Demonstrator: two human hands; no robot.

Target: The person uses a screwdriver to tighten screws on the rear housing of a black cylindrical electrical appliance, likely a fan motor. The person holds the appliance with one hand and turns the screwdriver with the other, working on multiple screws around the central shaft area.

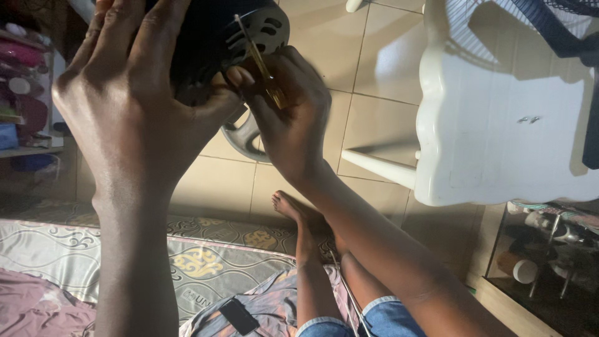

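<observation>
Black motor housing (212,37) gripped by left hand (131,93); right hand (290,118) drives screwdriver (262,65).

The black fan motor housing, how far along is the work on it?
Done: two small screws lie on the white table. In hand: the left hand steadies the black motor housing; the right hand works a screwdriver into it. The housing looks unopened.

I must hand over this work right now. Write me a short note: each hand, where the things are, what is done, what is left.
Left hand: steadies the black vented motor housing from the side.
Right hand: holds a screwdriver, shaft laid across the housing.
Two small screws lie on the white plastic table, so some look already removed.
Left: whether more screws stay in the housing cannot be told.
</observation>
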